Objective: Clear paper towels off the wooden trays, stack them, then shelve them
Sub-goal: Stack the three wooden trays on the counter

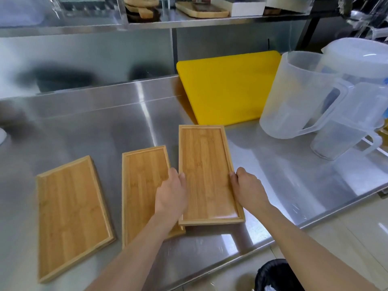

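Three wooden trays lie on the steel counter (pixel 105 127), none with paper on it. The right tray (pixel 204 156) is gripped on both long sides: my left hand (pixel 172 192) holds its left edge and my right hand (pixel 247 187) holds its right edge. Its near left corner overlaps the middle tray (pixel 142 177), which lies flat beside it. The left tray (pixel 69 213) lies apart, untouched. On the steel shelf (pixel 210 18) above the counter are other wooden boards (pixel 201 10).
A yellow cutting board (pixel 226 87) leans at the back of the counter. Clear plastic pitchers (pixel 298 95) stand at the right. A black bin (pixel 275 276) sits on the floor below the counter's front edge.
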Demonstrator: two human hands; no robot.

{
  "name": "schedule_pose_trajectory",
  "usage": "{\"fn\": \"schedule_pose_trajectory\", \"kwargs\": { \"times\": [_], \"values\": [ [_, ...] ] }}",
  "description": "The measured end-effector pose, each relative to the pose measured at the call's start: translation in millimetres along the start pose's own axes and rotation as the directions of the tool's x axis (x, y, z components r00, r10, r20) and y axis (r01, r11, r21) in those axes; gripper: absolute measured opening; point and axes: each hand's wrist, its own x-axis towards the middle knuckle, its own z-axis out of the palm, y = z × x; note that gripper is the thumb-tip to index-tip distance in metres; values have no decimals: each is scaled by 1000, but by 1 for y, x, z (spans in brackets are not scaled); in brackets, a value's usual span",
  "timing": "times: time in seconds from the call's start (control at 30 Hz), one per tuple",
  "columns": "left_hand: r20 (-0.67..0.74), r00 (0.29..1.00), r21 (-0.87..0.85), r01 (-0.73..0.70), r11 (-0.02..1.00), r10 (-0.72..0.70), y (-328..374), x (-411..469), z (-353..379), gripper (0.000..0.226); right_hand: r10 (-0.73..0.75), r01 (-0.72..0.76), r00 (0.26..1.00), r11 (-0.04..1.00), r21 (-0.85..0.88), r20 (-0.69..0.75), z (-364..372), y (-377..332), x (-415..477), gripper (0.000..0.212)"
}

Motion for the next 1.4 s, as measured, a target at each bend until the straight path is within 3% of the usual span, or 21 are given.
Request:
{"fn": "schedule_pose_trajectory", "kwargs": {
  "times": [0.27,0.43,0.57,0.87,1.03,1.2,1.4],
  "values": [
    [-82,991,168,118,979,-105,-61,-7,-36,19,-187,189,979,982,-24,82,34,-62,-1,36],
    [-63,988,313,155,937,-142,-89,-11,-59,18,-242,243,964,970,2,112,58,-93,1,36],
    [-67,976,367,217,905,-207,-107,-11,-62,15,-238,242,955,970,-2,174,75,-102,1,31],
    [-22,981,482,181,857,-195,-122,-13,-57,8,-208,212,961,977,-7,181,86,-104,-1,31],
    [-28,986,323,166,932,-166,-127,-15,-63,30,-133,116,974,988,98,185,81,-100,-4,43],
    [34,998,142,55,988,-60,-137,-41,-71,36,-214,127,936,947,296,280,77,-77,-25,44],
    [175,983,257,4,966,-50,-147,-75,-71,76,-367,337,831,930,148,418,67,-63,-46,80]
  ]
}}
